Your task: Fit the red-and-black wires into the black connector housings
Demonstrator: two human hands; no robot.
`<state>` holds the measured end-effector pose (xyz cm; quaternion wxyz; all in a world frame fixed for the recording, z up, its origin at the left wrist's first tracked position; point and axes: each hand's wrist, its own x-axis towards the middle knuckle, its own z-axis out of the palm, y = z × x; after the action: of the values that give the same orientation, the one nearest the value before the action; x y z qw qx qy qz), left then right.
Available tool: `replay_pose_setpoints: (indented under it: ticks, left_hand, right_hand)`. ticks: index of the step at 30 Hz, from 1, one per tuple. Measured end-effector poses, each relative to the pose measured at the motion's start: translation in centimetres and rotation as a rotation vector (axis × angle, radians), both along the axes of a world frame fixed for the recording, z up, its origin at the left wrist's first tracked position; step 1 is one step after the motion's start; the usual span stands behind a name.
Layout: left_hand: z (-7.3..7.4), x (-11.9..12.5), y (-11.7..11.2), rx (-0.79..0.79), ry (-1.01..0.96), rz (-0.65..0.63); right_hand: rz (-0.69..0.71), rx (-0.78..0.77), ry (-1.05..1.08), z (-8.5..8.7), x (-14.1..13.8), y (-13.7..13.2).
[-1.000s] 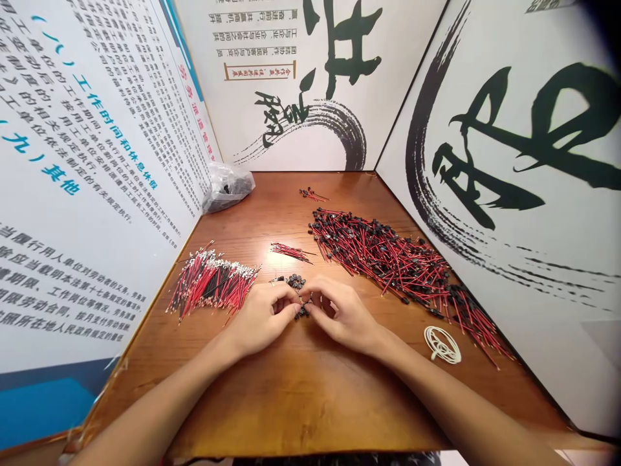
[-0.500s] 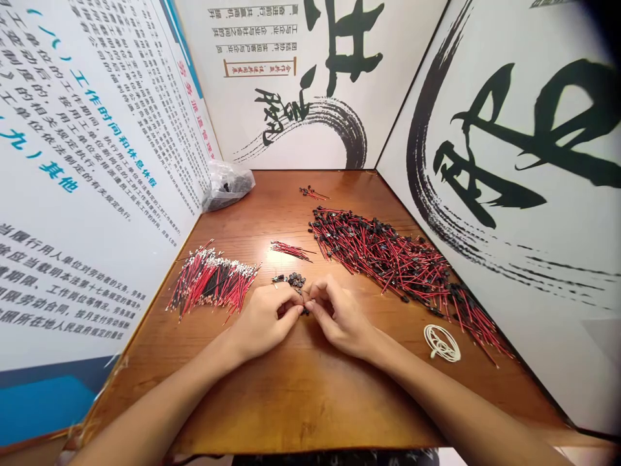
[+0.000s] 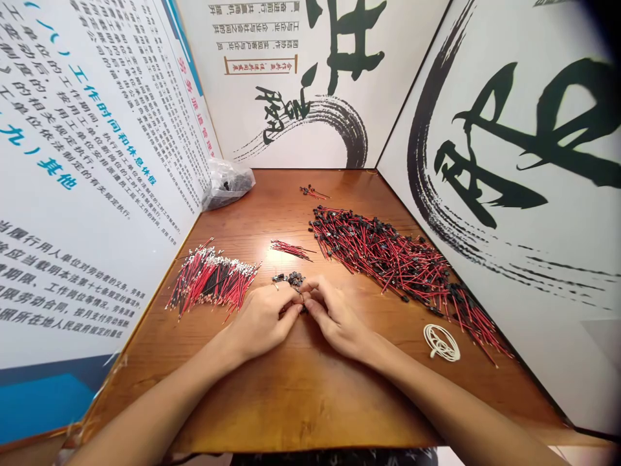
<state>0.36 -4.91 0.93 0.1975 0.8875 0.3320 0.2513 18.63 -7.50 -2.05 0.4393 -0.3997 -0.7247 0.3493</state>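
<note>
My left hand (image 3: 269, 314) and my right hand (image 3: 334, 314) meet over the middle of the table, thumbs and index fingers pinched with the tips almost touching. Something small and dark shows between the fingertips; it is too small and covered to make out. Just beyond the fingers lies a little heap of black connector housings (image 3: 295, 279). Further back is a small bundle of red and black wires (image 3: 292, 250). Near my left hand spreads a pile of red and black wires (image 3: 213, 281) with white and metal ends.
A long heap of red and black wires with black connectors (image 3: 383, 255) runs along the right panel. Nearby lies a coil of cream cord (image 3: 441, 343). A few connector wires (image 3: 314, 192) and a clear plastic bag (image 3: 230, 184) with dark contents lie at the back. Printed panels enclose three sides.
My right hand's fingers have shifted slightly, the index finger now reaching further toward my left hand. My left hand stays almost still, and the piles look the same.
</note>
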Motion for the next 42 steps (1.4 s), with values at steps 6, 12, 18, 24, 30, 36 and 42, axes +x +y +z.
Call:
replay_pose_setpoints:
  ticks: [6, 12, 18, 24, 30, 36, 42]
  left_hand:
    - [0.1, 0.0, 0.0, -0.013, -0.02, 0.007]
    - [0.2, 0.1, 0.1, -0.034, -0.023, 0.003]
    - [0.2, 0.2, 0.0, -0.031, -0.019, 0.005]
    - [0.1, 0.1, 0.0, -0.026, -0.002, -0.041]
    - [0.4, -0.3, 0.4, -0.009, 0.039, -0.145]
    - [0.6, -0.5, 0.6, 0.007, 0.053, -0.169]
    - [0.8, -0.5, 0.8, -0.022, 0.06, -0.118]
  right_hand:
    - [-0.067, 0.088, -0.027, 0.6, 0.6, 0.2]
    - [-0.044, 0.121, -0.037, 0.6, 0.5, 0.2]
    - [-0.017, 0.144, -0.058, 0.5, 0.5, 0.2]
    - [0.012, 0.022, 0.015, 0.9, 0.7, 0.2]
    - [0.101, -0.284, 0.259, 1.6, 0.9, 0.6]
    - [0.113, -0.381, 0.379, 1.5, 0.7, 0.7]
    - [0.021, -0.285, 0.21, 1.5, 1.4, 1.3]
